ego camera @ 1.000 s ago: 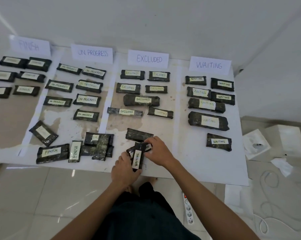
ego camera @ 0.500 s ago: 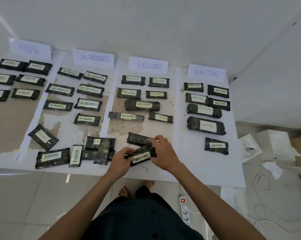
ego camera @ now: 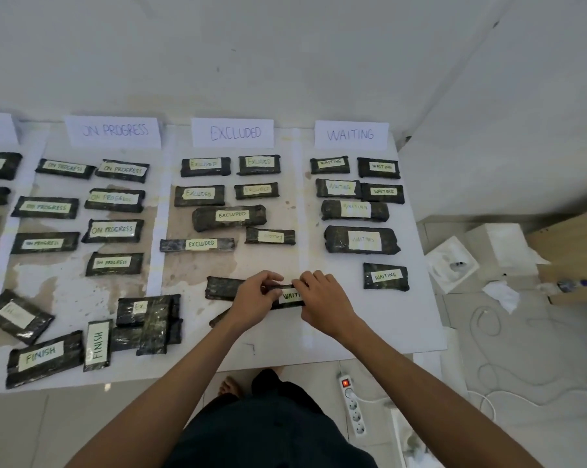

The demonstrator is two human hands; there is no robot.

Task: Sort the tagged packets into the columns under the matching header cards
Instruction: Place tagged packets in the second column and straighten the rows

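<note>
- Both forearms come in from the bottom edge and angle toward each other, so we've got the two grips nearly meeting over the front part of the worktop (ego camera: 369, 327).
- Left grip (ego camera: 253, 298): back of the hand up, fingers curled over the top of the WAITING packet (ego camera: 290, 295), pinching its left end.
- Right grip (ego camera: 324, 300): knuckles up too, fingertips hooked over the packet's far edge, holding its right end.
- The packet sits level between them, long side running left to right, tag facing up with only "WAITI" showing in the gap. We can't tell if it's touching the worktop or just off it.
- Spot-wise it's on the line between the EXCLUDED and WAITING columns, well below the EXCLUDED card (ego camera: 233, 132) and the WAITING card (ego camera: 351, 134).
- The nearest sorted packet (ego camera: 385, 276), also tagged WAITING, lies right of the right grip, not touching it.
- An untagged-looking packet (ego camera: 223, 287) lies just behind the left grip, partly hidden by it.
- Way off left we see a messy pile (ego camera: 147, 319) and two FINISH packets (ego camera: 44, 358).
</note>
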